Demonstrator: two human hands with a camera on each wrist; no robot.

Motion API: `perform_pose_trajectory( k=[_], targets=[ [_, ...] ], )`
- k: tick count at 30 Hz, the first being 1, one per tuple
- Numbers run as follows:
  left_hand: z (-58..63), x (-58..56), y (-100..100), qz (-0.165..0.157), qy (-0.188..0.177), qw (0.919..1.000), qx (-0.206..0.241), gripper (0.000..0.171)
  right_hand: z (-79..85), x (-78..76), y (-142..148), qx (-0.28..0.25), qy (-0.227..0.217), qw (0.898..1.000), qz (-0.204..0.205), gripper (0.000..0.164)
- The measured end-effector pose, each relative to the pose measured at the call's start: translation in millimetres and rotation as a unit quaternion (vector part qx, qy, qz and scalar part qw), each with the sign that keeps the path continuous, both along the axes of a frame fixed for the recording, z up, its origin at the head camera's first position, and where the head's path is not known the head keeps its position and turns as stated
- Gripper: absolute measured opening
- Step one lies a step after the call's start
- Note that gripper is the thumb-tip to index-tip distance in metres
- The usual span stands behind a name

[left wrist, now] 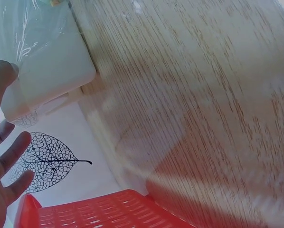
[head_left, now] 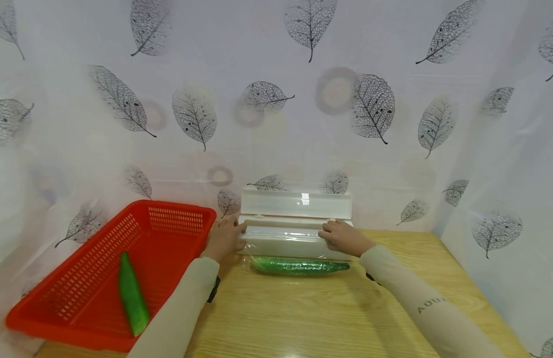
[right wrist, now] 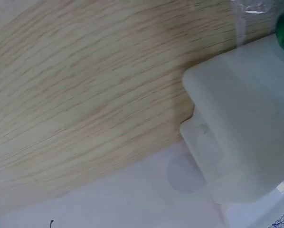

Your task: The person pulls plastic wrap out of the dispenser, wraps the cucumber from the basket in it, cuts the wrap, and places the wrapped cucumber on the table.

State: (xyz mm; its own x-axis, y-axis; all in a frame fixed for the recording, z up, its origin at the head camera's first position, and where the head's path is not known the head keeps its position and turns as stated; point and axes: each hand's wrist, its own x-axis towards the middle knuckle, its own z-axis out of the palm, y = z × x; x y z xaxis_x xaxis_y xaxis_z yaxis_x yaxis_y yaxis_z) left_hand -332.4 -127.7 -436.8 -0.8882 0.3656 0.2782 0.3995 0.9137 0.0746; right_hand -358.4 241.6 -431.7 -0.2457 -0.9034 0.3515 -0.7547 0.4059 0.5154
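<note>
A white cling film dispenser [head_left: 298,247] stands on the table with its lid [head_left: 280,204] raised, a film roll inside. Clear film [left wrist: 35,28] hangs over its front wall. Just in front lies a green cucumber [head_left: 298,266] under clear film. At the dispenser's left end is my left hand [head_left: 223,237], its thumb [left wrist: 3,76] against the film-covered front and its other fingers spread. My right hand [head_left: 345,237] bends its fingers over the right end of the opening and pinches the film there; its thumb is hidden. The right wrist view shows the dispenser's end [right wrist: 241,123], without the hand.
A red plastic basket [head_left: 111,221] stands left of my left arm, holding another cucumber [head_left: 133,296]. Behind the wooden table [head_left: 276,313] hangs a pale leaf-patterned sheet [head_left: 276,134], close behind the raised lid.
</note>
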Motion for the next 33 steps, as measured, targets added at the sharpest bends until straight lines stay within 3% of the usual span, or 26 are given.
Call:
perform_pose_trajectory(
  k=[7, 14, 21, 26, 33],
  targets=[
    [-6.3, -5.7, 0.3, -0.007, 0.009, 0.9999, 0.006, 0.025, -2.3, 0.6, 14.6, -0.004, -0.009, 1.0, 0.0, 0.005],
    [-5.3, -5.1, 0.0, 0.007, -0.013, 0.9999, -0.003, 0.028, -2.7, 3.5, 32.6, -0.023, -0.015, 1.0, 0.014, 0.031],
    [-3.7, -5.6, -1.2, 0.001, 0.001, 1.0, -0.006, 0.027, -0.7, 5.4, 43.9, -0.023, -0.011, 0.999, 0.021, 0.027],
    [-5.7, -6.3, -2.0, 0.0, 0.001, 1.0, -0.006, 0.025, -3.6, 9.1, 46.6, -0.03, 0.004, 1.0, 0.005, 0.035],
    [-3.5, -3.2, -2.8, 0.006, 0.0, 1.0, 0.003, 0.025, -10.5, 11.4, 48.7, -0.058, -0.027, 0.998, -0.002, 0.037]
  ],
)
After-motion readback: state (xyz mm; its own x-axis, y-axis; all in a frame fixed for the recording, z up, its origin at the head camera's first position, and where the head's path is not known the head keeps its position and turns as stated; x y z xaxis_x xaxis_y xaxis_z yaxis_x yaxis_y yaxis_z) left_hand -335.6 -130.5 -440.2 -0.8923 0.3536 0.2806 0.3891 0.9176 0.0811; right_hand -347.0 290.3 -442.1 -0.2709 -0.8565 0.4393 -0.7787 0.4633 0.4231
